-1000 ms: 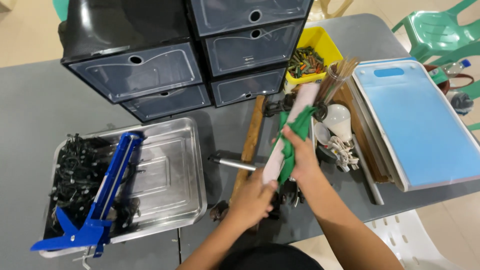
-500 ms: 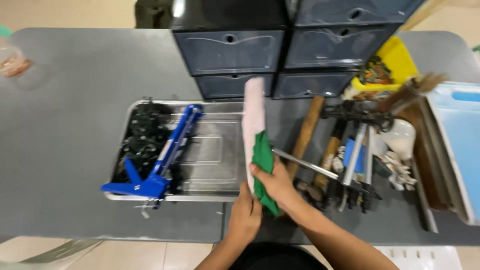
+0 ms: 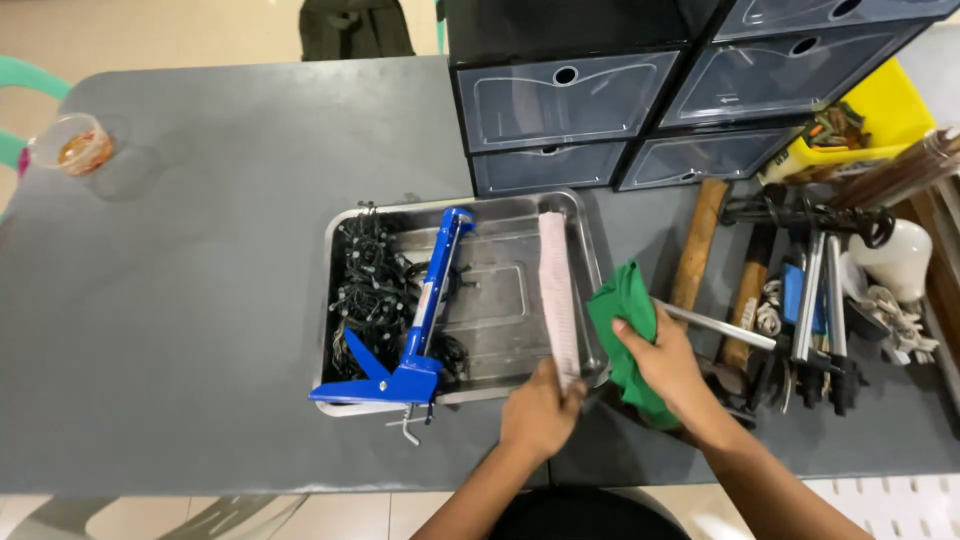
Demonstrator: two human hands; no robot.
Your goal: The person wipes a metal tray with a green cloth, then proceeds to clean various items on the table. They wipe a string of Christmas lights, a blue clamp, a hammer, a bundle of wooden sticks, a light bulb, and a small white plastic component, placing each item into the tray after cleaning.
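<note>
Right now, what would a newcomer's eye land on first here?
Probably the blue caulking gun lying in the metal tray beside a tangle of black wire. Next, the left hand holding a pale roller over the tray's right side, and the right hand gripping a green cloth.

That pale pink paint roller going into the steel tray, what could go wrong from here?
1. The long pale pink paint roller is held only at its near end by the left hand, so its far end could swing into the blue caulking gun in the shiny metal tray.
2. The right hand grips a green cloth against a thin metal rod; the cloth might snag nearby wooden-handled hammers.
3. The tangled black cable bundle may catch the roller.
</note>
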